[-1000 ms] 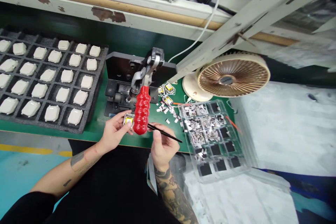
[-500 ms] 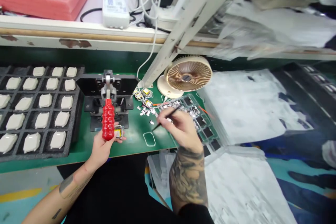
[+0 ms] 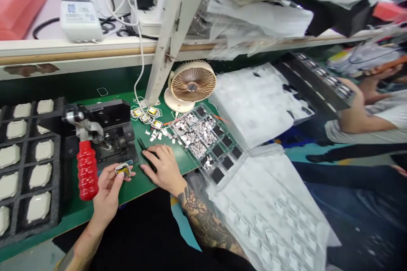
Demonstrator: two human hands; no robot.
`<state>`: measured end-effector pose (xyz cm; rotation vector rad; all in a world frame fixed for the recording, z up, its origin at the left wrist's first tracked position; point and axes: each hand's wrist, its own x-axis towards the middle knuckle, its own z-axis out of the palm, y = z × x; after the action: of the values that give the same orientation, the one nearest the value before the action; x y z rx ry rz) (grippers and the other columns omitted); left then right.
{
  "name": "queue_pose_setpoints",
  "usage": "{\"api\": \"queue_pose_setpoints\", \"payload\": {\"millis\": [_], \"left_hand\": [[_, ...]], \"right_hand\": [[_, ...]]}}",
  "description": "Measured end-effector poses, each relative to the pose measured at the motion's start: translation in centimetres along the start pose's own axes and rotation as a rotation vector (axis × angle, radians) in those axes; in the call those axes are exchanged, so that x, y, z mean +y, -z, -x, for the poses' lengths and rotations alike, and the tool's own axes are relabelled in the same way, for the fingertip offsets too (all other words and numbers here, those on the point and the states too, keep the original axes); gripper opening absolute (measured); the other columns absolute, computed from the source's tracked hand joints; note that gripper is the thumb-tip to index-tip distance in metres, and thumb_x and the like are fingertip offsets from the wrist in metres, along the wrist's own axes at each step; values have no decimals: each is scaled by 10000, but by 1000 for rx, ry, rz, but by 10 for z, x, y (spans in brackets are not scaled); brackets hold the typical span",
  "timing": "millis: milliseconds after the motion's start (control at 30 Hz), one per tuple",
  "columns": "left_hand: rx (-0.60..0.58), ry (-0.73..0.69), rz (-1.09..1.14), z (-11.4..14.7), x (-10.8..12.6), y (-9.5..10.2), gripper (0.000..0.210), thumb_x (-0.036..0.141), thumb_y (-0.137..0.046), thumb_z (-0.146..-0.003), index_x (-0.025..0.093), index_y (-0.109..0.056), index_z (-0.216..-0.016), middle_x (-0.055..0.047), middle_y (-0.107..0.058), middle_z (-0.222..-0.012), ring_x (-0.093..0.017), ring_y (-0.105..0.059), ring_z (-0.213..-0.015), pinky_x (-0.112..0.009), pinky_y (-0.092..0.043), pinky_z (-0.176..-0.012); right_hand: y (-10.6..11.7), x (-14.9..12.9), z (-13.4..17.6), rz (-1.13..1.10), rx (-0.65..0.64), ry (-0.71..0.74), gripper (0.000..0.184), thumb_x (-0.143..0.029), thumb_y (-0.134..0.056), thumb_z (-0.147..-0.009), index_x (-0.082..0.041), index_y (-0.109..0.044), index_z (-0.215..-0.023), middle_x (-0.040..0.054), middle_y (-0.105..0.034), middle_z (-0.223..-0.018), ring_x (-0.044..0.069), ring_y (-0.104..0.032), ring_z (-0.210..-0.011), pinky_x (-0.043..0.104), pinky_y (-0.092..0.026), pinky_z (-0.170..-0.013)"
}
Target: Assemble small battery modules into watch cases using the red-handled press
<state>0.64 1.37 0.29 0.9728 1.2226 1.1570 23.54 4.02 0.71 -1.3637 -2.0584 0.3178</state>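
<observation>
In my left hand (image 3: 108,188) is a small watch-like case (image 3: 123,170) with yellow and metal parts inside, held between thumb and fingers. The hand is just right of the red handle (image 3: 87,171) of a black toggle-clamp fixture (image 3: 111,135). My right hand (image 3: 165,169) rests low over the green table, palm down, fingers stretched out and apart. Dark tweezers (image 3: 142,144) lie beneath its fingertips, partly covered. Small white pieces (image 3: 157,134) and several yellow parts with white cables (image 3: 152,111) lie beyond it.
A black foam tray (image 3: 55,178) of pale square cases stands left. To the right are a clear compartment tray (image 3: 203,163), a fan (image 3: 192,87) and plastic-wrapped stacks (image 3: 254,101). A slanted post (image 3: 168,46) rises behind. Another person's arm (image 3: 359,114) shows far right.
The view has turned right. My right hand has come down to the table nearer my left hand, its grip on the tweezers loosened. The white ring on the table there is out of sight.
</observation>
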Motion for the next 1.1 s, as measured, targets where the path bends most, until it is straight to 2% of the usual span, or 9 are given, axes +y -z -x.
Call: {"api": "queue_pose_setpoints", "payload": {"millis": [67, 200, 267, 400, 467, 567, 867, 933, 1100], "left_hand": [[-25, -1, -18, -1, -1, 1, 349, 447, -788, -1032, 185, -684, -1237, -135, -859, -1190, -290, -865, -998, -379, -715, -847], [-52, -29, -30, 0, -2, 1, 333, 429, -772, -1044, 184, -689, -1253, -125, -857, -1157, -268, -851, -955, -368, -700, -809], [-69, -44, -44, 0, -4, 2, 325, 432, -758, -1052, 180, -691, -1248, -116, -855, -1112, -256, -840, -916, -362, -688, -791], [-87, -62, -77, 0, -6, 6, 326, 452, -748, -1053, 177, -700, -1222, -90, -834, -1009, -236, -812, -836, -342, -655, -738], [-89, -70, -91, 1, -7, 8, 325, 459, -747, -1051, 177, -708, -1209, -81, -822, -984, -227, -797, -810, -336, -645, -724], [-95, -78, -111, 2, -7, 9, 312, 457, -740, -1054, 182, -722, -1200, -74, -809, -973, -215, -784, -809, -323, -641, -727], [-89, -101, -145, 2, -8, 9, 323, 459, -763, -1030, 190, -774, -1209, -79, -795, -1008, -207, -757, -801, -330, -646, -766], [-94, -107, -156, 2, -10, 9, 312, 445, -771, -1026, 198, -788, -1216, -77, -801, -1013, -203, -753, -808, -324, -640, -774], [-21, -183, -180, 0, -14, 9, 285, 414, -827, -973, 215, -843, -1177, -78, -811, -1038, -226, -747, -891, -338, -632, -830]], "right_hand": [[4, 2, 11, 36, -84, 11, 504, -491, -753, -1019, -272, -670, -1465, 156, -733, -1379, 341, -682, -1260, 563, -572, -1044], [37, 38, 1, 113, 138, -71, 307, -301, -626, -1086, -280, -701, -1383, 120, -741, -1335, 294, -679, -1216, 516, -559, -1036], [61, 65, -15, 243, 166, -179, 291, -220, -555, -1093, -255, -739, -1316, 121, -763, -1265, 303, -663, -1162, 509, -535, -1013], [96, 106, -48, 492, -117, -298, 281, -175, -571, -1065, -198, -787, -1242, 148, -767, -1196, 326, -612, -1110, 470, -456, -935], [100, 115, -58, 536, -217, -282, 267, -173, -607, -1052, -215, -799, -1232, 135, -758, -1206, 318, -595, -1117, 448, -420, -910], [95, 119, -64, 562, -274, -217, 283, -157, -580, -1067, -220, -806, -1226, 131, -744, -1220, 299, -575, -1136, 424, -380, -899], [91, 127, -61, 587, -258, -136, 285, -227, -513, -1127, -211, -791, -1186, 121, -757, -1143, 275, -592, -1090, 398, -356, -899], [93, 126, -60, 561, -216, -134, 271, -219, -514, -1117, -206, -778, -1176, 117, -757, -1148, 269, -610, -1089, 392, -378, -905], [93, 110, -42, 367, 154, -237, 181, -174, -531, -1043, -185, -710, -1020, 94, -731, -991, 224, -658, -914, 355, -496, -861]]}}
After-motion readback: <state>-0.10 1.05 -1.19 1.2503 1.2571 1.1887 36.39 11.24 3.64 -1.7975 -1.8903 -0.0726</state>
